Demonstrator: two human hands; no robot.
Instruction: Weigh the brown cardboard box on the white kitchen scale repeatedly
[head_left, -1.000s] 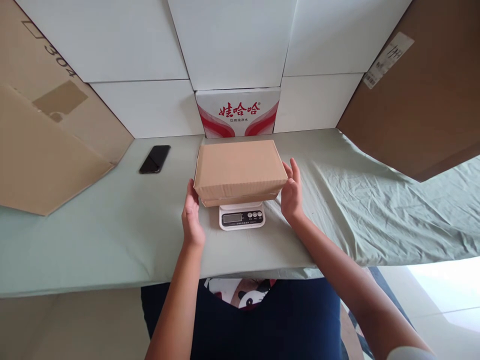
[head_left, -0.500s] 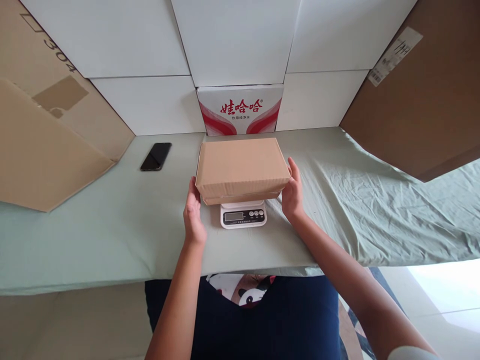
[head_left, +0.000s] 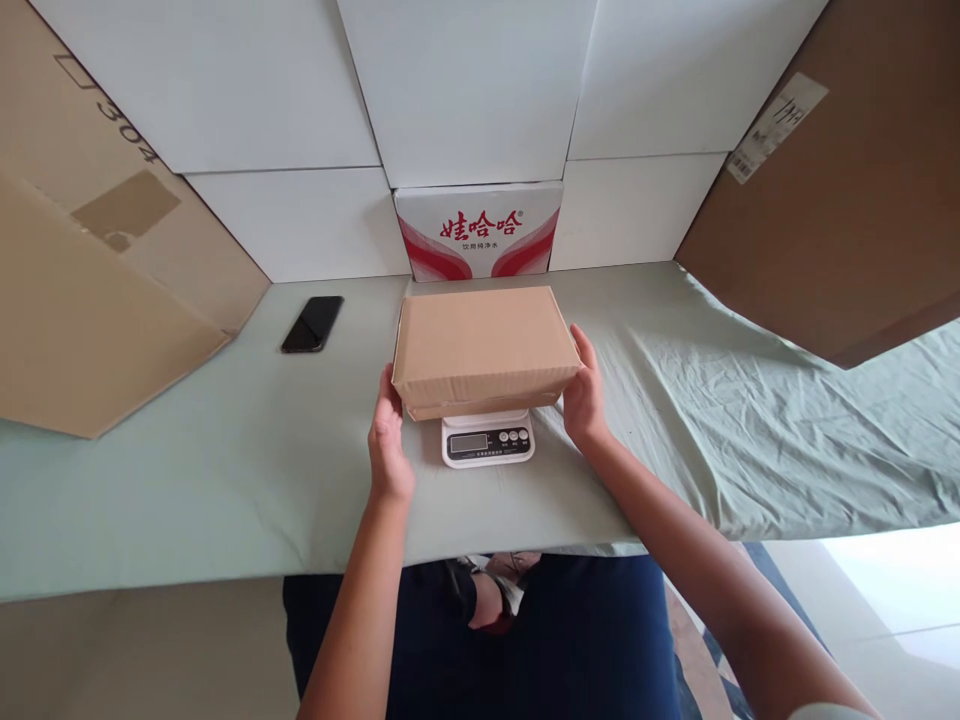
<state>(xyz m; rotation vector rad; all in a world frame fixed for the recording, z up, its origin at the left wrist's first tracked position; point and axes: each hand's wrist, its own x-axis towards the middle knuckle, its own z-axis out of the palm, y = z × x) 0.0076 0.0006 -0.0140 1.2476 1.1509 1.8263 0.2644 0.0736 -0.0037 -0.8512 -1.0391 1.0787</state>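
cardboard box (head_left: pixel 484 345): sat on scale (head_left: pixel 488 440), table (head_left: pixel 225 470); between the hands, left hand (head_left: pixel 390 440) and right hand (head_left: pixel 585 395) flat against its short ends. likely light, stiff, matte; best gripped at those ends. phone (head_left: pixel 312 323) lay beyond the left hand.

plain brown box (head_left: pixel 484 345), white scale (head_left: pixel 488 440)
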